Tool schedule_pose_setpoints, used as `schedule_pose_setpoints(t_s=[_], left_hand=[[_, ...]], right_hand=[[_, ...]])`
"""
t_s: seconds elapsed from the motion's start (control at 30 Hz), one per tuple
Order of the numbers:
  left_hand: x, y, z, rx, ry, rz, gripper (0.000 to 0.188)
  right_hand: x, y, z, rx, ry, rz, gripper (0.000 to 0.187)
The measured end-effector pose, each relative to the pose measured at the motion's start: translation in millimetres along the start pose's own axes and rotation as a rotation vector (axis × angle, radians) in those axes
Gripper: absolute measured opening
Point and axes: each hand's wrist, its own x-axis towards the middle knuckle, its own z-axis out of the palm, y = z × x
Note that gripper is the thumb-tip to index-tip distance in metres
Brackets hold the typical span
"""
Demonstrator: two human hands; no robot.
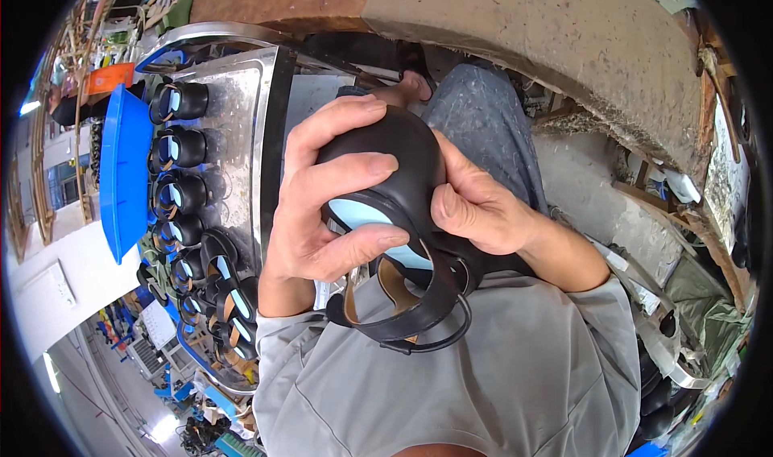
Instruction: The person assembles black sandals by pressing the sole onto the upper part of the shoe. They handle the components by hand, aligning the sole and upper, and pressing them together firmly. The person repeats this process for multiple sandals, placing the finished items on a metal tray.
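A black closed-toe sandal [400, 147] with a light blue insole and a buckled ankle strap is held up before my chest. Its rounded toe points away from me, and the strap loops toward my grey shirt. My left hand [318, 195] grips the sandal from the left, fingers over the toe and thumb across the opening. On the right side, my right hand [479, 203] pinches the upper's edge between thumb and fingers. The sole is hidden, as are some of the right fingertips.
At left, a metal table [237, 127] carries several similar black sandals [183, 147]; more are heaped at its near end. A blue plastic bin [125, 175] stands beyond them. A worn workbench [531, 30] runs across the far side. Straps and cloth [700, 304] lie at right.
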Motion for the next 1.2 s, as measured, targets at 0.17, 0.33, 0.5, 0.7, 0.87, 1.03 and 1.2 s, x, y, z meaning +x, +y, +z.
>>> schedule_pose_setpoints(t_s=[0.17,0.33,0.5,0.7,0.87,1.03,1.2], left_hand=[[6.4,0.6,6.8,0.002,-0.009,0.041,0.048],[14.8,4.6,10.7,0.079,-0.076,0.05,0.048],[17.8,11.3,16.5,0.065,-0.079,-0.171,0.067],[29.1,13.0,36.3,-0.745,0.291,-0.466,0.088],[-29.4,5.5,63.6,-1.075,-0.058,-0.588,0.078],[-42.0,17.1,72.2,-0.95,-0.142,-0.666,0.067],[-43.7,32.3,68.2,-0.716,-0.078,-0.669,0.057]], right_hand=[[-5.1,-10.3,7.6,0.005,0.116,0.012,0.069],[-3.9,-20.4,8.8,0.004,0.252,0.022,0.058],[-0.3,-34.2,-9.5,-0.068,0.239,0.18,0.059],[7.9,-73.0,-11.4,-0.433,0.284,0.081,0.09],[-10.6,-44.3,-37.7,-0.064,0.391,-0.048,0.089],[-8.6,-33.8,-48.4,-0.017,0.141,-0.152,0.072],[-14.5,-77.2,-51.0,-0.411,0.246,-0.119,0.069]])
